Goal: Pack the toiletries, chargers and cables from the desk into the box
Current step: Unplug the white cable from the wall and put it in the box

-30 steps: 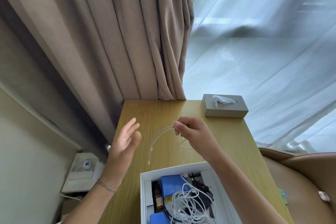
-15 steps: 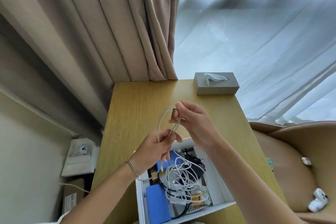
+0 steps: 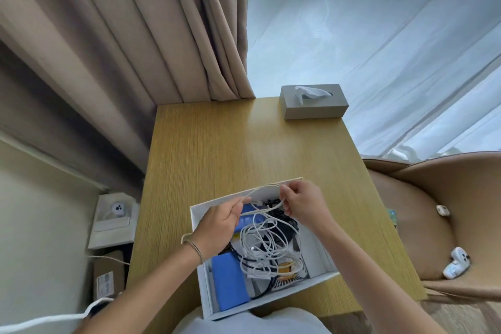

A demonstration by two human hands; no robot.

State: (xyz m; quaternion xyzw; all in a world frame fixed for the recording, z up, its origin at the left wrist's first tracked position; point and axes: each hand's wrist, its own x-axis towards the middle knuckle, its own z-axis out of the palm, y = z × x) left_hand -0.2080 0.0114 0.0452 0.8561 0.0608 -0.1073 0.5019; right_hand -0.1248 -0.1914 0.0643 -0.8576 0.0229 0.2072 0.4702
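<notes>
There is one view only, from a wide-angle camera worn on the head, looking forward and steeply down, close over the hands. The left hand (image 3: 217, 228) and right hand (image 3: 305, 205) sit low and central in it. The surface (image 3: 222, 144) stretches away beyond them to the curtain (image 3: 151, 24). Straight lines bow toward the edges of the view.

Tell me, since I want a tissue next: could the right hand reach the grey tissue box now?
Probably, but not freely: bare desk lies between the right hand and the grey tissue box, yet both hands pinch the white cable.
</notes>
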